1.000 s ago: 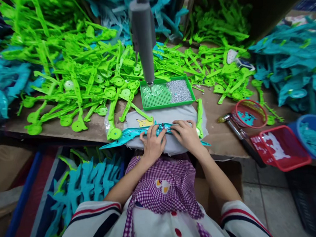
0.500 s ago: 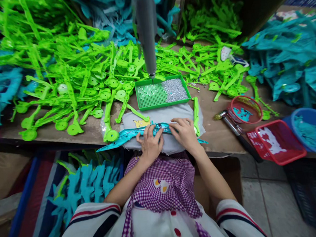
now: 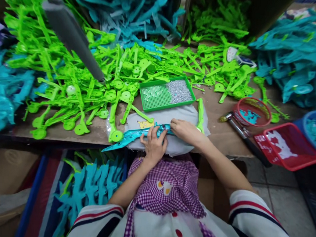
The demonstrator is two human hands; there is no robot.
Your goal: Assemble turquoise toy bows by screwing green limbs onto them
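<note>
A long, pointed turquoise plastic piece [image 3: 129,137] lies across a grey cloth [image 3: 185,112] at the table's front edge, with small dark parts visible near its middle. My left hand [image 3: 155,142] holds it down there, thumb and fingers closed on it near the middle. Just to the right, my right hand [image 3: 185,131] has its fingers bunched together against the piece; whatever they pinch is hidden. The hand and forearm cover the piece's right end. Bright green plastic arms with round ends, one on the left [image 3: 116,135] and one on the right [image 3: 200,116], flank the cloth.
Behind the cloth sits a green tray [image 3: 157,106] of small silvery screws. A hanging grey screwdriver [image 3: 76,40] leans over heaped green parts [image 3: 69,85]. At right are a hammer [image 3: 243,133], a red round basket [image 3: 258,124], a red basket [image 3: 302,163] and a blue bowl [image 3: 304,120].
The grey screwdriver has swung from above the tray to the left. My right hand's fingers have drawn together and its forearm angles farther right. The whole view has shifted slightly.
</note>
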